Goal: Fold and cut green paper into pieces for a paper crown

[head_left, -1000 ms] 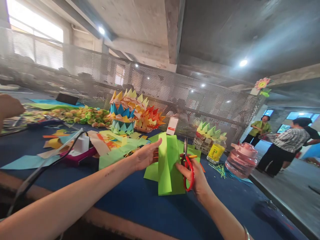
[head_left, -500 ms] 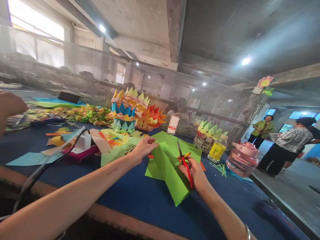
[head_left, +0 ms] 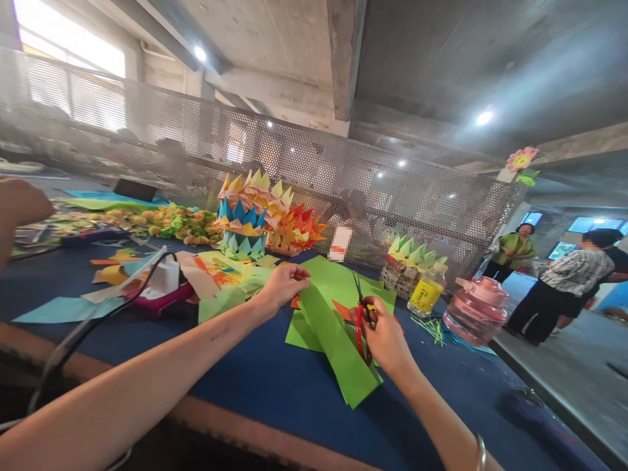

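My left hand (head_left: 284, 282) pinches the far end of a long folded green paper strip (head_left: 338, 347), which slants down toward the near edge of the blue table (head_left: 265, 386). My right hand (head_left: 387, 337) grips red-handled scissors (head_left: 360, 314) with the blades pointing up and away, right beside the strip's right edge. More green sheets (head_left: 333, 275) lie flat under and behind the strip, with a bit of orange paper (head_left: 343, 307) showing between them.
Stacked spiky origami pieces (head_left: 255, 216) stand at the back by a perforated metal screen (head_left: 343, 183). Paper scraps (head_left: 216, 275), a pink box (head_left: 157, 294), a yellow bottle (head_left: 424, 294), a pink jar (head_left: 473, 317) and a black cable (head_left: 88, 320) sit around. Two people (head_left: 564, 288) stand at right.
The green strip has been lowered from upright to slanting flat over the table. My left hand's fingers closed on its far end. The scissors shifted slightly along the strip's right edge.
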A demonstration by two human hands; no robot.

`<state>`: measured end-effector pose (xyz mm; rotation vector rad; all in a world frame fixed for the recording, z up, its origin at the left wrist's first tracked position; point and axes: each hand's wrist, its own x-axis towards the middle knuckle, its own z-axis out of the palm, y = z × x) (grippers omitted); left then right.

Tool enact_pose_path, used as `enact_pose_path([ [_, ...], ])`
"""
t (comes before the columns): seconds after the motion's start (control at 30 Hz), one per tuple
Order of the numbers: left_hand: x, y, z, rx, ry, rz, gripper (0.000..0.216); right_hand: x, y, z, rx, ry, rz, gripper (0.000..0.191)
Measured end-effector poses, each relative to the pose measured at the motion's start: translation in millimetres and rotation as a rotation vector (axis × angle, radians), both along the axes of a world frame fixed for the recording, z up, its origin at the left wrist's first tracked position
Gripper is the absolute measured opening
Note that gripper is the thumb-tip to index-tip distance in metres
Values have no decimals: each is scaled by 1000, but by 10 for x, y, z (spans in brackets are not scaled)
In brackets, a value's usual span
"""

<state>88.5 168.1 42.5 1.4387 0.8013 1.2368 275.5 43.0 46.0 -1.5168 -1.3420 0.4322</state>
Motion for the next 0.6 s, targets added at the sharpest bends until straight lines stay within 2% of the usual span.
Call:
enact_pose_path([
  [0.17,-14,-57,68,9,-111,-43,26,-83,-32,17,-32,72,154,44],
  [0.33,-10,-102,96,18,-177,-70,30,-177,-72,9,-120,301,334,46],
  [0.5,-9,-39,50,-88,-207,-44,43,-96,-51,37,1,495,272,44],
  [0.6,16,-52,-7,-227,-146,-176,43,-31,-32,97,110,610,237,45],
])
